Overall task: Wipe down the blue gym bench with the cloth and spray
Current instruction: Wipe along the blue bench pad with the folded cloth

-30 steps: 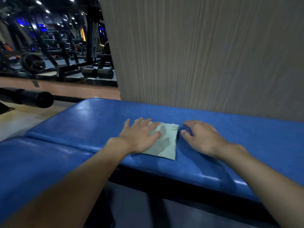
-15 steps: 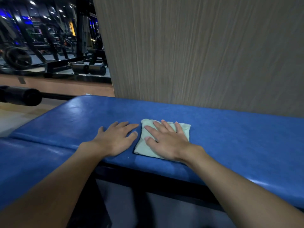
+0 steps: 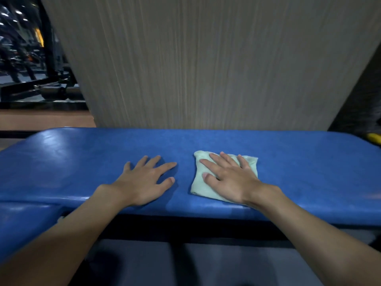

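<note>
The light is dim and comes from overhead: pale glare streaks the left end of the bench (image 3: 299,174), and small ceiling lights (image 3: 18,12) glow in the dark upper left corner. Soft shadows lie beside the left hand (image 3: 144,182) and right hand (image 3: 231,180), and the floor (image 3: 226,265) under the bench is almost black. The wide lens bows the wall (image 3: 206,69) and the bench edges toward the corners, and the far machines (image 3: 31,79) are blurred and grainy.
</note>
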A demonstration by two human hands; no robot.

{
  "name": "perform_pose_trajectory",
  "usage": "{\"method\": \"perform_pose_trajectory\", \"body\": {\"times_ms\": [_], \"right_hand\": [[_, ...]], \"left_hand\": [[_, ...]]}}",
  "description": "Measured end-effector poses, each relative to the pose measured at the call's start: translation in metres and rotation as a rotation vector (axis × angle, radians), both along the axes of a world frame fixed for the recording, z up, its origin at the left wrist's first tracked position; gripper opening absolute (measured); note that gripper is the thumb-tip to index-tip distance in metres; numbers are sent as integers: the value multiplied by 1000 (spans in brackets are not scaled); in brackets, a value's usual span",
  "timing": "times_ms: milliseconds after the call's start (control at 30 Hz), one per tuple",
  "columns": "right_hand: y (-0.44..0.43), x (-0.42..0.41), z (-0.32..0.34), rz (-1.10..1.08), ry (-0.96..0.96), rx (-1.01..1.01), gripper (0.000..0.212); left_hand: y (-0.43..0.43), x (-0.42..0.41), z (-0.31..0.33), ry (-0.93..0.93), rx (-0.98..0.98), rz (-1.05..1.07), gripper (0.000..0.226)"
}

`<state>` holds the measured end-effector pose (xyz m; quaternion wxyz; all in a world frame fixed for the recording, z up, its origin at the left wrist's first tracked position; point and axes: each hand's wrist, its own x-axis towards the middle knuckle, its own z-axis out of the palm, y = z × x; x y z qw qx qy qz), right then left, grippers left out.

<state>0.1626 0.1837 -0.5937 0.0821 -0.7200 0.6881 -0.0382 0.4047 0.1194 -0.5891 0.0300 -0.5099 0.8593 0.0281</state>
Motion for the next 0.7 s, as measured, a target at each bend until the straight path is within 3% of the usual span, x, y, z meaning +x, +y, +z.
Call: {"method": "perform_pose_trajectory", "body": {"times_ms": [700], "right_hand": [[108,-251,0,-509,37,-36,56]], "left_hand": [[60,-246,8,89,46,-479,55]]}}
